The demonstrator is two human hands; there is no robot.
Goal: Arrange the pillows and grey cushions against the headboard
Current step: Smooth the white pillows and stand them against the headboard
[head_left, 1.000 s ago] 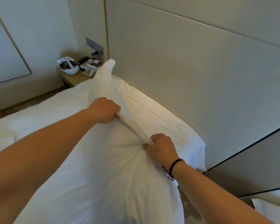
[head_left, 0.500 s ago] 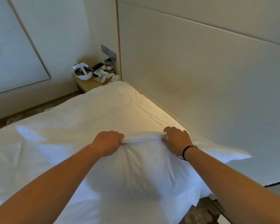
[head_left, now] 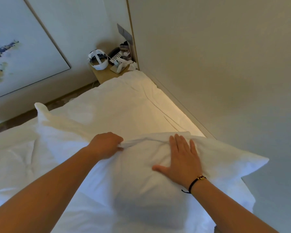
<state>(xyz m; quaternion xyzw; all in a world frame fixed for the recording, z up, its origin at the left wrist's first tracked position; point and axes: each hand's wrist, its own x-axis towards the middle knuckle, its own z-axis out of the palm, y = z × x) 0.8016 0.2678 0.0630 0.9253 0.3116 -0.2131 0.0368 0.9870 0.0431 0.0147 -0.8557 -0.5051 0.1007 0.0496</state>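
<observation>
Head view, near to far: plump white fabric pillow point(head_left: 141, 190) at 6 o'clock, lying on white-sheeted bed point(head_left: 15, 165). Right hand point(head_left: 183, 158) flat on pillow top, fingers straight, black cord bracelet point(head_left: 192, 184) on wrist. Left hand point(head_left: 106, 145) at 11 o'clock of it, curled, pinching pillow's upper edge. Beige padded headboard point(head_left: 217, 73) at 2 o'clock, close beside pillow. Wooden bedside table point(head_left: 106, 74) at 12 o'clock, bearing white strapped headset point(head_left: 98, 59).

The bed point(head_left: 124, 105), covered in white bedding, stands against the headboard point(head_left: 225, 81). One white pillow point(head_left: 141, 182) lies directly on it at the near end, one corner just beside the headboard.
</observation>
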